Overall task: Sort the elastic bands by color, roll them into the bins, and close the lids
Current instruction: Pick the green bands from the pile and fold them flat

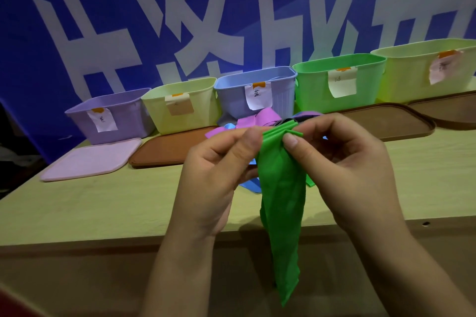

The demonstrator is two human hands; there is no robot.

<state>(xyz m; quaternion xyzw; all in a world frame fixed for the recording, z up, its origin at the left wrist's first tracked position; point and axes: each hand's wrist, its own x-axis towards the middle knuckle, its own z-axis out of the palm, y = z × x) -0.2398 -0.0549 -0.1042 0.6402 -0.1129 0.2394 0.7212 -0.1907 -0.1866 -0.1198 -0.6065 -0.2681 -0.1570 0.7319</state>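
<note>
Above the front edge of the pale wooden table point(103, 203), the left hand point(213, 175) and the right hand point(342, 162) both pinched the folded top of a long green elastic band point(280, 203), thumbs pressed on it, and its loose tail hung down past the table edge. Behind the hands lay a heap of pink, blue and black bands point(257, 121). Along the back stood five open plastic bins, the green bin point(314, 90) among them, with flat lids lying in front, one pink lid point(92, 159) at far left.
</note>
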